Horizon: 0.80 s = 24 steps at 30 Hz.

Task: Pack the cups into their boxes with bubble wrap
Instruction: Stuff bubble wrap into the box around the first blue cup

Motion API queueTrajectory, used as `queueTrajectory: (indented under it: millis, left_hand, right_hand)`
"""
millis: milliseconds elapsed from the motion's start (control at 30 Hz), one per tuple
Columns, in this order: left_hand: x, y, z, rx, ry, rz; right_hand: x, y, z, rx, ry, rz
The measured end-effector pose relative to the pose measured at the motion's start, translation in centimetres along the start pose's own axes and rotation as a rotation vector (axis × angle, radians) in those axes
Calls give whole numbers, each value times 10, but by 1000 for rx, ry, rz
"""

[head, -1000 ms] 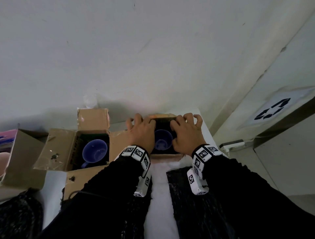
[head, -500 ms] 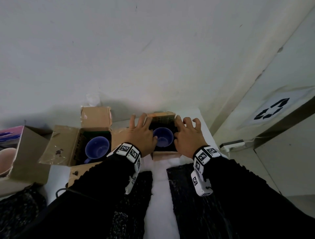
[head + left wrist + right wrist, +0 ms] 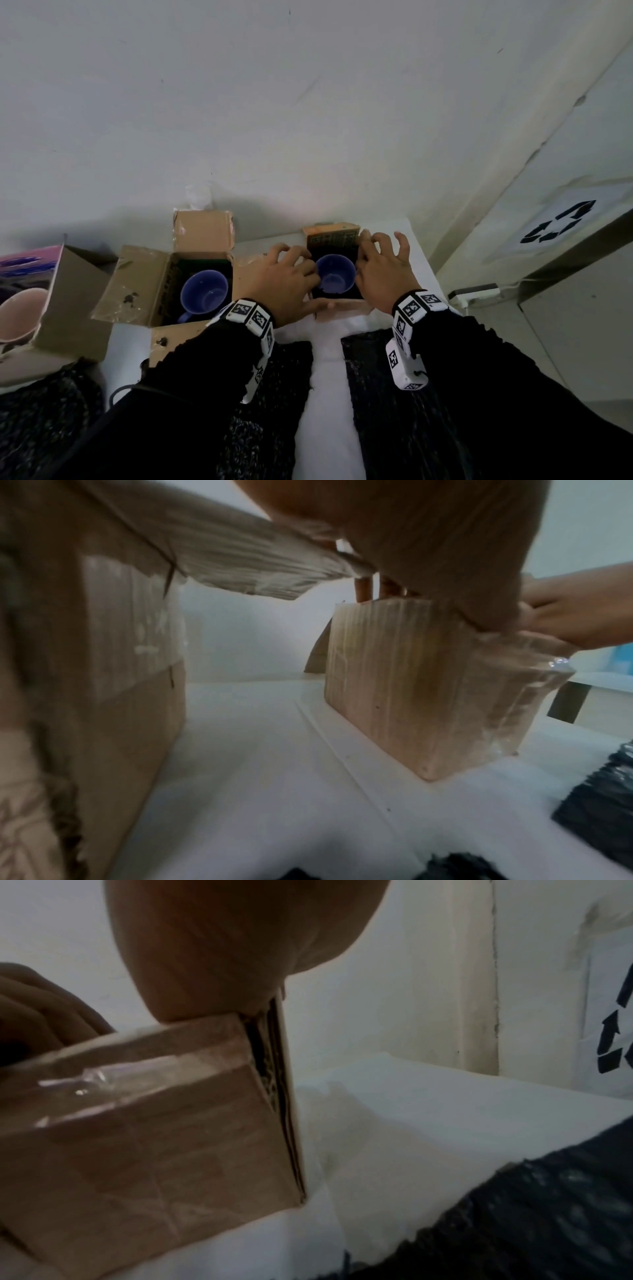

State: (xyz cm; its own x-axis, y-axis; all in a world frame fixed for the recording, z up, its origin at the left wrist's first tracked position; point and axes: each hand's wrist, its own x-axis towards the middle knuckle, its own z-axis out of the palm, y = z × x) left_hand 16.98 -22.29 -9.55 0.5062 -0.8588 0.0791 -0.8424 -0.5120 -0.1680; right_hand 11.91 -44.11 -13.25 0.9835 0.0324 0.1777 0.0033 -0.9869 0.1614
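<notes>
black recycling arrows sign (image 3: pixel 558 222) on white panel at right; box flap print (image 3: pixel 334 237) unreadable

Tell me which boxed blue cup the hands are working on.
The right-hand blue cup, in the small box between both hands. The other blue cup sits untouched in the wide-flapped box further left.
</notes>
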Motion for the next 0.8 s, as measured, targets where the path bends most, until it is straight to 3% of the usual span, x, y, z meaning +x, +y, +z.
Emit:
queueTrajectory:
  millis: [200, 433, 533, 633, 733, 800]
  left_hand:
    - [-2, 15, 5, -5, 55, -79]
    - [-7, 59, 4, -51, 195, -158]
    - [-13, 85, -7, -118, 222, -176]
    - [-26, 109, -13, -222, 205, -160]
    - [-41, 127, -6, -256, 68, -110]
    - [-51, 136, 0, -304, -14, -111]
  right_hand:
    - [5, 2, -14, 86, -9, 3]
    - [-49, 21, -33, 608, 135, 100]
    - [-88, 25, -28, 731, 43, 84]
    - [-133, 23, -16, 671, -144, 80]
    - [-169, 18, -8, 494, -380, 28]
    - [-183, 10, -5, 409, -407, 43]
